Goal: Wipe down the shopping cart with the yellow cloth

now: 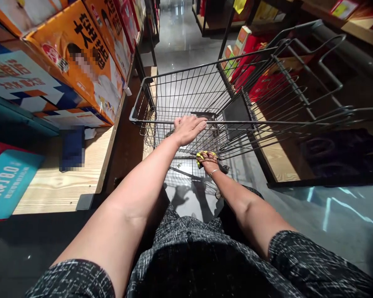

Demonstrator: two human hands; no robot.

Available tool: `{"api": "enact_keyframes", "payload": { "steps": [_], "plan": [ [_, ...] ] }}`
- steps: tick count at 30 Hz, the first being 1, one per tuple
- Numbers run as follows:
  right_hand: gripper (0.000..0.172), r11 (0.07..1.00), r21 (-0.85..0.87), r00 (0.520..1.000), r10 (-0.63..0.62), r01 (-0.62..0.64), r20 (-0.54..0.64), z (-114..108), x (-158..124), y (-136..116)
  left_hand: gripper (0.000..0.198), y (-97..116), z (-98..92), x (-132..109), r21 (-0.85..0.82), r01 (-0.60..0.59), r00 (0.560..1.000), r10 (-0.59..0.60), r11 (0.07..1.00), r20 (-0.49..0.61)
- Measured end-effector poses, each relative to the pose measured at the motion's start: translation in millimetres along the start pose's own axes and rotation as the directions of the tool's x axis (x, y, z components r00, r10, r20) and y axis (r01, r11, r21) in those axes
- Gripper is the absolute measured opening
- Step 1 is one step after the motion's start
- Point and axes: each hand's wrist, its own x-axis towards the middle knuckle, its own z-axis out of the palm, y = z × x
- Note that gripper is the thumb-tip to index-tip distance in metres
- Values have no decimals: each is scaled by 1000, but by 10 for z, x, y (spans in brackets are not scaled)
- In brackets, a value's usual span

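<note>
A dark metal shopping cart (186, 71) stands sideways in front of me, its wire basket holding nothing I can see. My left hand (189, 129) lies over the near top rim of the basket, closed round the bar with its fingers pointing right. Lower down, my right hand (209, 162) presses a yellow-and-dark cloth (202, 156) against the lower wire side of the cart. Its fingers are wrapped about the cloth, which is mostly hidden. A thin bracelet (214, 171) circles the right wrist.
Orange cartons (77, 58) are stacked on a wooden shelf (90, 178) at the left, with a teal box (14, 178) nearby. To the right, another low shelf (275, 159) carries red packages (261, 85). A shiny grey floor (177, 37) runs along the aisle ahead.
</note>
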Motion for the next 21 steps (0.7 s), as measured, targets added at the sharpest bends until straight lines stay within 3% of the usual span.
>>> {"api": "enact_keyframes", "payload": {
  "steps": [3,6,10,12,13,16,18,19,20,21],
  "plan": [
    [37,999,-39,1000,-10,10,5,-111,-13,125,62,-19,13,4,-15,-6,1000,6,1000,-22],
    [41,998,-70,999,2,-5,-47,-389,-125,306,62,-48,10,10,-26,-10,1000,9,1000,-26],
    [40,991,-64,954,92,-114,-284,-969,-437,638,62,-98,-3,29,-12,-8,999,8,1000,-33],
    [39,975,-13,873,194,-223,-448,-1307,-603,820,62,-111,-10,37,-9,-7,999,6,1000,-32],
    [39,959,23,808,250,-282,-533,-1465,-671,911,63,-113,-13,39,-8,-7,999,6,1000,-33],
    [45,903,161,546,375,-399,-750,-1768,-778,1178,64,-103,-20,34,-7,-6,999,6,1000,-37],
    [45,895,236,382,383,-378,-841,-1731,-756,1322,65,-94,-20,27,-7,-12,999,11,1000,-40],
    [43,907,251,335,366,-339,-868,-1630,-723,1366,65,-92,-18,24,-9,-16,999,16,1000,-41],
    [38,922,251,331,345,-294,-879,-1478,-681,1383,66,-91,-13,21,-11,-21,999,21,1000,-43],
    [33,937,245,361,325,-250,-874,-1285,-633,1368,66,-92,-7,20,-14,-28,999,27,1000,-47]
  ]
}}
